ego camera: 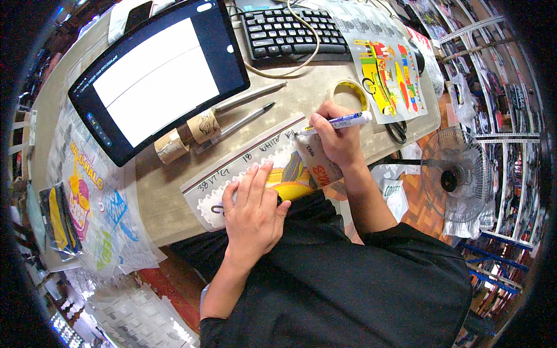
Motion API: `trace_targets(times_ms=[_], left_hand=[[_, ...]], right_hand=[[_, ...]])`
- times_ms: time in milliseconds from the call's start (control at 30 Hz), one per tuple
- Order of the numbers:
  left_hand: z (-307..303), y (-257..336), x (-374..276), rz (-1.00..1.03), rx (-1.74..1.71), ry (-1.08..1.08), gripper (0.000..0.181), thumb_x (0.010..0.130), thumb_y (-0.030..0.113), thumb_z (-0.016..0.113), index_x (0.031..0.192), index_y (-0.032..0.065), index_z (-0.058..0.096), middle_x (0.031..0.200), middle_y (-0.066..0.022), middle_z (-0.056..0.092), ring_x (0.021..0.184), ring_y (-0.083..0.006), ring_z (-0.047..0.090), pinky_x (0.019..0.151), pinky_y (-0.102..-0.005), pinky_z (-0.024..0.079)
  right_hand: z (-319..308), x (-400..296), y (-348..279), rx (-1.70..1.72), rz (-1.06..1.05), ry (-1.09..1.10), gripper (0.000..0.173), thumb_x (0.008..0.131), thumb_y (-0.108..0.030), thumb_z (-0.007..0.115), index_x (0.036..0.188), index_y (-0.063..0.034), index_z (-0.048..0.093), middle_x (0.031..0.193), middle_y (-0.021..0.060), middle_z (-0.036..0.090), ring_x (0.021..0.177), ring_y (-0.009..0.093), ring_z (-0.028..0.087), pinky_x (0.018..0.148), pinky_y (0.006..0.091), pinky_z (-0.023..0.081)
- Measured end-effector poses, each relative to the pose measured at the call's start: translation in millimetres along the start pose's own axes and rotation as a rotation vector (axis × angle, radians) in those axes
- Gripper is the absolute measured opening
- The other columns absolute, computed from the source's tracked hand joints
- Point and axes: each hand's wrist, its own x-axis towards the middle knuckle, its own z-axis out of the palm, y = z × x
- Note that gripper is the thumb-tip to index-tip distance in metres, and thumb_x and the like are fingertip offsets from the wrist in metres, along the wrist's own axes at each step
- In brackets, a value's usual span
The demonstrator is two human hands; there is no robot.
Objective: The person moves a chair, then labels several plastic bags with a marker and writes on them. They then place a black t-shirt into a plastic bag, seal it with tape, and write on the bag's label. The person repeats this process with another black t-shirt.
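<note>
A clear plastic bag [237, 167] with printed sheets inside lies at the table's near edge; handwriting in dark ink runs along its upper strip. My left hand [254, 209] rests flat on the bag, fingers a little apart, gripping nothing. In my right hand [337, 135] is a white and blue marker pen [343, 122], its tip at the end of the handwriting. Just beyond that hand lies a roll of tape [330, 91]. One printed sheet in the bag shows yellow artwork [291, 189], partly hidden by my left fingers.
A tablet [163, 82] leans on cardboard tubes [172, 146], beside two pens [248, 122]. Behind are a black keyboard [296, 32] and a cable [311, 54]. Colourful printed transfer sheets [385, 78] lie right, more printed film [106, 209] left. A fan [454, 174] stands right, near loaded shelves [509, 139].
</note>
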Motion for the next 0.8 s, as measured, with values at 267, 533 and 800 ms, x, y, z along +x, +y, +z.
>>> trace_targets(times_ms=[267, 533, 800], left_hand=[[2.7, -0.9, -0.8, 0.006, 0.013, 0.021, 0.032, 0.091, 0.035, 0.057, 0.087, 0.0032, 0.06, 0.142, -0.0143, 0.052, 0.132, -0.0305, 0.047, 0.108, -0.0482, 0.027], [2.4, 0.2, -1.2, 0.005, 0.017, 0.03, 0.034, 0.093, 0.037, 0.055, 0.086, 0.0036, 0.06, 0.141, -0.014, 0.053, 0.132, -0.0306, 0.047, 0.108, -0.0478, 0.027], [-0.6, 2.1, -0.5, -0.004, -0.045, 0.06, 0.024, 0.091, 0.029, 0.06, 0.087, 0.0046, 0.06, 0.14, -0.0133, 0.054, 0.132, -0.0303, 0.048, 0.107, -0.0476, 0.029]], right_hand=[[1.4, 0.4, -1.8, -0.003, -0.018, 0.02, 0.019, 0.088, -0.012, 0.064, 0.072, -0.0017, 0.059, 0.058, 0.0065, 0.052, 0.053, 0.013, 0.049, 0.05, 0.0325, 0.038], [1.5, -0.4, 2.6, -0.008, 0.022, 0.099, 0.021, 0.09, -0.013, 0.061, 0.072, -0.002, 0.058, 0.057, 0.0056, 0.051, 0.053, 0.013, 0.048, 0.051, 0.0321, 0.038], [-0.3, -2.5, 3.3, -0.034, 0.028, 0.113, 0.021, 0.089, -0.012, 0.061, 0.071, -0.0025, 0.056, 0.059, 0.0022, 0.05, 0.056, 0.01, 0.047, 0.051, 0.0303, 0.037]])
